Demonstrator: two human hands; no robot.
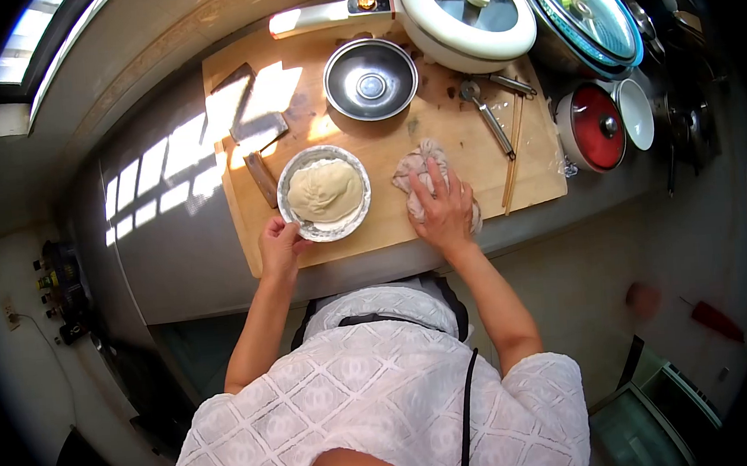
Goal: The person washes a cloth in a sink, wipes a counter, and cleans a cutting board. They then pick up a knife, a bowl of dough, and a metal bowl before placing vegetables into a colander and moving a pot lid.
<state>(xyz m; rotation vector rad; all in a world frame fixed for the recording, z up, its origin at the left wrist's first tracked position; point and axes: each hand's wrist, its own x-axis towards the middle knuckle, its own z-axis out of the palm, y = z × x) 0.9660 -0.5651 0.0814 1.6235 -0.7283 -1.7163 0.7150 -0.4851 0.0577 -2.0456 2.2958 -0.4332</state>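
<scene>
A lump of pale dough (pixel 326 191) sits in a round bowl (pixel 361 216) whose rim is dusted with flour, near the front of a wooden board. At the bowl's lower left edge, my left hand (pixel 281 246) has its thumb and fingers closed on the rim. To the right, my right hand (pixel 446 211) presses on a crumpled, pinkish-grey cloth (pixel 420 156), its fingers bent over the fabric. Behind the dough stands a metal bowl (pixel 370 79) with nothing in it. A cleaver's wooden handle (pixel 261 180) lies just left of the dough bowl.
The wooden board (pixel 368 151) also bears chopsticks (pixel 514 158) and a small metal-handled tool (pixel 491 121). A white lidded pan (pixel 465 49) stands at its back edge. Stacked pots (pixel 581 37), a red-lidded pot (pixel 596 126) and white bowls (pixel 635 115) are at the right.
</scene>
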